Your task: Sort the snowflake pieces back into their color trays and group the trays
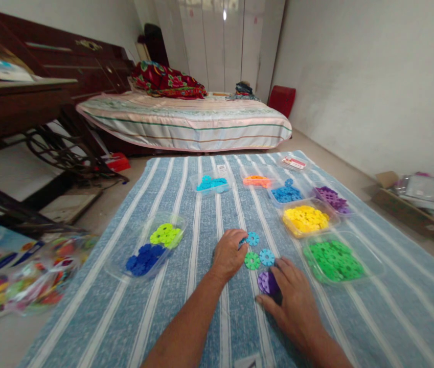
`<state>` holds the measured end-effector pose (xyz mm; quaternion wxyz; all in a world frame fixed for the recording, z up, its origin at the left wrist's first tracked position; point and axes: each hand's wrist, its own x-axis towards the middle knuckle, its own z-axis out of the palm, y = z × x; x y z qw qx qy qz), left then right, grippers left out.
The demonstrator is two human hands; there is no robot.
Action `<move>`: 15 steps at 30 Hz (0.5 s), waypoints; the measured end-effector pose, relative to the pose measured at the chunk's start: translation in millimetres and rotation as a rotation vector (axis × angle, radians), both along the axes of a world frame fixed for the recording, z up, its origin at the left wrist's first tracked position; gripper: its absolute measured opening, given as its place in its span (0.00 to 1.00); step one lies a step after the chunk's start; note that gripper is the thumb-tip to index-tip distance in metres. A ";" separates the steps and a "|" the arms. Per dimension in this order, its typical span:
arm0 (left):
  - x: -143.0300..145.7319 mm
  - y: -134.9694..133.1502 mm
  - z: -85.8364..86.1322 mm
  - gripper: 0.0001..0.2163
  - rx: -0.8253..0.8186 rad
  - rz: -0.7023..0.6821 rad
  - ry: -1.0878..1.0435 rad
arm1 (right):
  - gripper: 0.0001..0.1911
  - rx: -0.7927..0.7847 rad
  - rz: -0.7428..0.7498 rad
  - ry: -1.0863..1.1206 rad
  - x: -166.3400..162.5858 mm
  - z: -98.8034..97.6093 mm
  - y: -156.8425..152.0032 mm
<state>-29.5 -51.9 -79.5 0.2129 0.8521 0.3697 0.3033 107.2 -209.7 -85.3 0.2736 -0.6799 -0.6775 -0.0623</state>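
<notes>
Fingers of the right hand (297,299) are curled around purple discs (266,282) at lower centre; the left hand (229,254) pinches a teal disc (252,238). Light, stiff plastic is judged; edges are best gripped.

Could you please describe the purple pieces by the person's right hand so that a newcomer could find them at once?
Start at the blue striped cloth on the floor, then find the right hand near its front middle. The purple pieces lie under its fingertips, just below a loose green piece and two teal ones; they are the only purple pieces outside a tray.
</notes>
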 end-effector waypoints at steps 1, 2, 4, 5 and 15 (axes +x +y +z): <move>0.2 0.1 0.0 0.10 -0.002 0.000 0.003 | 0.24 -0.003 -0.004 0.006 -0.5 0.7 0.1; 0.3 0.2 0.0 0.10 -0.003 -0.001 0.004 | 0.23 -0.002 -0.008 0.010 -0.9 1.2 0.0; 0.3 0.3 0.5 0.10 -0.007 -0.004 0.004 | 0.20 0.005 -0.016 0.011 -1.4 1.7 0.0; 0.2 0.5 0.8 0.10 -0.007 -0.003 0.001 | 0.19 0.010 -0.016 0.009 -1.8 1.7 0.0; -3.0 5.9 2.0 0.10 0.032 0.003 -0.015 | 0.15 0.073 -0.023 0.032 -12.0 1.2 5.3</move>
